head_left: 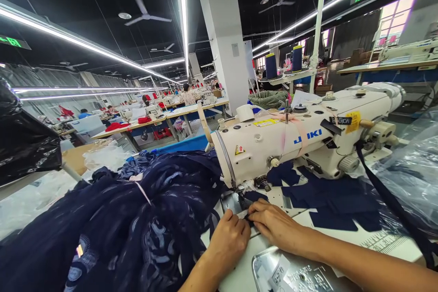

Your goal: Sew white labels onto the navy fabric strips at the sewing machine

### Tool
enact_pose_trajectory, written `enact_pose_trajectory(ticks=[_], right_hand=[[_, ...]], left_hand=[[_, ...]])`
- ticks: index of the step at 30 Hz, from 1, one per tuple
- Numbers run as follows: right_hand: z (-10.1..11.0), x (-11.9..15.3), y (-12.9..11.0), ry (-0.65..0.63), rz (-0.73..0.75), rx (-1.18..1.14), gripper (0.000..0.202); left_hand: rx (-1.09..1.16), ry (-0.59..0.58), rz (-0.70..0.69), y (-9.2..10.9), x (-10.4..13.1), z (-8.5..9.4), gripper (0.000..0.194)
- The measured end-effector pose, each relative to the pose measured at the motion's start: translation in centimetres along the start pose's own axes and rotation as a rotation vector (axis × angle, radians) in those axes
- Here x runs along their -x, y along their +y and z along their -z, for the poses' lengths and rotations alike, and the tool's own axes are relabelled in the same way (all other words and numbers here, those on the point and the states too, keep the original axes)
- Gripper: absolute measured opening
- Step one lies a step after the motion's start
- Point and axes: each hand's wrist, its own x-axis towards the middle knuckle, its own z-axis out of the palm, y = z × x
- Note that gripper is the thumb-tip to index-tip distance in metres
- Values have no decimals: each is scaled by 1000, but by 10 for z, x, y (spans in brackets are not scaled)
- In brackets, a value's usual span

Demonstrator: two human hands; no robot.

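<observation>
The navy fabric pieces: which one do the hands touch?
The small strip at the presser foot, pinched between left hand and right hand; the other pieces lie untouched.

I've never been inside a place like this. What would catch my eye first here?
Probably the cream sewing machine lying across the middle right of the view, with blue lettering on its side. To its left a big heap of dark navy fabric fills the lower left, and just in front of the needle area the left hand and right hand press together on a small dark piece.
</observation>
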Motion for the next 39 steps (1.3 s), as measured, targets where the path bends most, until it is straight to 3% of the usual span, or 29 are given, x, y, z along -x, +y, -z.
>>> enact_pose_trajectory(ticks=[5,9,14,17,24,32,39], right_hand=[[-4,5,-9,-17,56,242,20],[-9,10,-15,-31,79,326,23],[-1,2,6,-141,317,403,23],[6,-6,24,-138,401,418,26],[15,-17,39,-137,398,366,28],[13,-17,41,-95,379,335,30],[10,-19,44,-78,354,356,33]], left_hand=[[8,-14,13,2,-1,-2,19],[63,-41,111,-3,6,12,15],[282,-78,143,-8,17,26,10],[359,-108,156,-5,11,17,19],[327,-69,293,6,-10,-9,22],[314,12,321,7,-10,-17,25],[317,0,348,7,-12,-18,25]])
